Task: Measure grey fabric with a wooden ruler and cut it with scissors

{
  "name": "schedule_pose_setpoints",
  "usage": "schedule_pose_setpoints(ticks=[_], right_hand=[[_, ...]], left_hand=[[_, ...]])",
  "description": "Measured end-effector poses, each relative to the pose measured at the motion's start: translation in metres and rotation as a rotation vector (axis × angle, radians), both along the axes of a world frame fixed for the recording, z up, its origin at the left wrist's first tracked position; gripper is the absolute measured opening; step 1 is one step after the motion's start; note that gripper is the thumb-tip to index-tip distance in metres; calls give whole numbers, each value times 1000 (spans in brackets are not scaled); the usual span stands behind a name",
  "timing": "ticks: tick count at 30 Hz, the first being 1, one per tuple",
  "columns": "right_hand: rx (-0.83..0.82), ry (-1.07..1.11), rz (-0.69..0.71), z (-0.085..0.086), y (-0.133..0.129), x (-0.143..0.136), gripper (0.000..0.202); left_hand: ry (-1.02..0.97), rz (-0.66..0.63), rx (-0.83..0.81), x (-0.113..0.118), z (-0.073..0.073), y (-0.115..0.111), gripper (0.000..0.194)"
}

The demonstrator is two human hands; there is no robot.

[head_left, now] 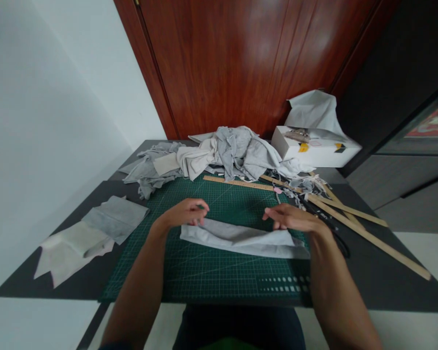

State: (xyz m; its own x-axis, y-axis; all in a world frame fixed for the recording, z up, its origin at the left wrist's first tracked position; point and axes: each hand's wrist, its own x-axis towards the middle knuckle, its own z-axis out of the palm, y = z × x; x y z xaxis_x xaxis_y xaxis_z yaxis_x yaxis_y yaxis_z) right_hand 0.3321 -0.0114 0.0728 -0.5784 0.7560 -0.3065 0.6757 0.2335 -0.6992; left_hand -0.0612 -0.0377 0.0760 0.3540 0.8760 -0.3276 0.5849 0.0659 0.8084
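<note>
Grey fabric, folded into a long strip [237, 240], lies crosswise on the green cutting mat [211, 282], between our hands and slightly toward us. Our left hand [190, 212] is at its left end, fingers loosely curled at the far edge; our right hand [286, 216] is near the other end, fingers bent, cloth running on past it toward the forearm. Hands are well apart, probably because working from both ends keeps the strip flat and straight. Can't tell whether either one actually pinches the cloth; contact is too small to read. Upper layer looks a bit rumpled. Mat likely sits under our hands for its grid, handy for alignment. Beyond both hands we have a wooden ruler [237, 183], then a heap of fabric [244, 146], presumably pushed back for working room. Left of our left hand, loose cloth pieces [117, 216] lie mostly on the dark table [379, 282], looks like set aside within reach. Right of our right hand, wooden strips [368, 236] lie crossed, likely parked there so they don't foul the cloth.
</note>
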Motion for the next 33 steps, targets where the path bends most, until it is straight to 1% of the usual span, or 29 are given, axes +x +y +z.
schedule_pose_setpoints(ticks=[1, 2, 3, 5, 6, 8, 9, 11, 13, 15, 19, 21, 22, 23, 25, 27, 28, 29, 30, 33], right_hand=[[56, -49, -40, -5, 2, -4, 48], [144, -93, -35, -9, 4, -8, 41], [190, -141, -17, -14, 6, -13, 31], [189, -222, 43, -20, 6, -20, 18], [157, -252, 74, -21, 4, -22, 17], [105, -298, 134, -21, -1, -27, 23], [101, -319, 158, -21, -4, -30, 25], [114, -349, 198, -20, -8, -35, 18], [149, -322, 205, -22, -9, -41, 7], [253, -255, 132, -26, -5, -45, 6], [640, -122, -197, -34, 8, -47, 6], [751, -74, -284, -37, 10, -48, 11], [768, -63, -292, -37, 9, -49, 14], [765, -61, -278, -38, 7, -49, 17], [717, -84, -223, -37, 3, -50, 23], [656, -115, -180, -36, 0, -50, 26], [636, -128, -172, -35, 0, -50, 26], [628, -140, -179, -35, 1, -49, 26], [631, -152, -195, -35, 2, -48, 28], [653, -215, -238, -34, 6, -43, 29]], left_hand=[[19, 43, -30, 2, -3, 2, 40], [56, 80, -33, 4, -7, 3, 43], [107, 89, -7, 6, -12, 5, 42], [223, 29, 99, 10, -21, 8, 33], [281, -15, 160, 12, -25, 8, 28], [390, -90, 271, 15, -31, 8, 23], [434, -123, 319, 17, -33, 7, 20], [497, -173, 404, 21, -34, 7, 11], [529, -166, 483, 24, -35, 8, 10], [528, -77, 535, 25, -33, 10, 12], [471, 225, 688, 25, -26, 12, 10], [489, 325, 779, 25, -22, 10, 15], [508, 335, 798, 25, -21, 9, 18], [525, 309, 784, 25, -20, 7, 21], [543, 192, 676, 25, -19, 5, 26], [534, 69, 529, 25, -20, 5, 25], [528, 31, 482, 25, -21, 5, 23], [528, 22, 467, 25, -22, 6, 22], [535, 41, 485, 25, -23, 8, 22], [578, 127, 622, 22, -29, 14, 29]])
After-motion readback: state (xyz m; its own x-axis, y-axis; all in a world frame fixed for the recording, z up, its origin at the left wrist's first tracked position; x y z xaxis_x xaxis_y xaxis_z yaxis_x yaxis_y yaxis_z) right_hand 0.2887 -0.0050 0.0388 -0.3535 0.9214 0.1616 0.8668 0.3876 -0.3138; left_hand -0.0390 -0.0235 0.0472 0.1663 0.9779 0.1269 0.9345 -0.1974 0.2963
